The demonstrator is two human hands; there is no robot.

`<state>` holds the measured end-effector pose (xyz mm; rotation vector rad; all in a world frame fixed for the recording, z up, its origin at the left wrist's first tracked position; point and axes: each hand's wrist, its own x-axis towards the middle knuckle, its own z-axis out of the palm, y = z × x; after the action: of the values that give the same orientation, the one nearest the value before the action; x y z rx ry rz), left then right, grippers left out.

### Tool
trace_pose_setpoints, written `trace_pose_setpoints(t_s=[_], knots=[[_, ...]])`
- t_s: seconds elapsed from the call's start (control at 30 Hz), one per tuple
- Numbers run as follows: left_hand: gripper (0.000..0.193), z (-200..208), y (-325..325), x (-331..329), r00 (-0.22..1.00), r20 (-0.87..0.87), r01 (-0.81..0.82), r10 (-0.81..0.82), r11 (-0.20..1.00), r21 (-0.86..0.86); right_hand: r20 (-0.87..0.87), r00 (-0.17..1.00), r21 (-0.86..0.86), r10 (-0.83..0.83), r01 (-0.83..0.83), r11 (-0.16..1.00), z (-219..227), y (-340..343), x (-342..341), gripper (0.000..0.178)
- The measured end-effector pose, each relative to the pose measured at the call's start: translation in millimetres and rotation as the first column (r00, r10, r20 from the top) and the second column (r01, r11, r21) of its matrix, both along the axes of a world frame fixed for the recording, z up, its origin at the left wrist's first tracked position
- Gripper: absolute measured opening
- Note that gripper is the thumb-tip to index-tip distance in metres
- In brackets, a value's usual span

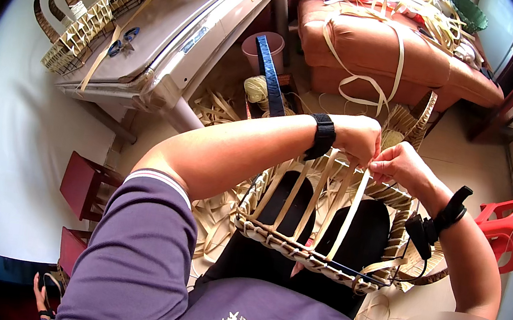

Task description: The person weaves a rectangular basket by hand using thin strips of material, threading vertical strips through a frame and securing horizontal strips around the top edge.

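Note:
A rectangular basket frame (pixel 296 251) lies across my lap, its rim bound with pale flat strips over dark wire. Several pale strips (pixel 295 194) span its open middle from the near rim to the far one. My left hand (pixel 360 138) is closed at the far rim, its fingertips meeting my right hand's. My right hand (pixel 403 165) pinches a pale strip (pixel 350 216) between thumb and fingers. That strip runs from the near rim up to both hands; its end is hidden by the fingers. A shorter strip (pixel 383 265) curls over the near right corner.
On the left table (pixel 178 17) stand finished baskets (pixel 82 33) with handles and blue scissors (pixel 123 43). Loose strips cover an orange sofa (pixel 388 44) and the floor. A pink bin (pixel 264 50), red stool (pixel 504 225) and dark red stools (pixel 88 184) stand around. Another person's hand (pixel 40 295) shows lower left.

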<state>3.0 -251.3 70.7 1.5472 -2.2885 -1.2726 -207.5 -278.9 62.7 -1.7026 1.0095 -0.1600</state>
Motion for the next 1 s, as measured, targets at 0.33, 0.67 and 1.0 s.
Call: trace_pose_setpoints(t_s=[0.33,0.67,1.0], knots=[[0.052,-1.2,-8.8,-8.0,0.996,-0.037,0.09,-0.086,0.991,0.103,-0.043,0.993,-0.291,-0.108,0.091,0.952,21.0,72.8,-33.0,0.022],[0.011,-8.0,-14.7,-24.0,0.996,0.067,0.061,-0.057,0.996,-0.059,0.367,0.779,0.556,-0.508,0.254,0.791,-21.1,91.5,-13.8,0.065],[0.034,21.5,-7.3,-28.3,0.977,0.188,0.107,-0.102,0.994,-0.014,0.342,0.822,0.522,-0.455,0.236,0.819,-24.9,80.6,1.7,0.038]])
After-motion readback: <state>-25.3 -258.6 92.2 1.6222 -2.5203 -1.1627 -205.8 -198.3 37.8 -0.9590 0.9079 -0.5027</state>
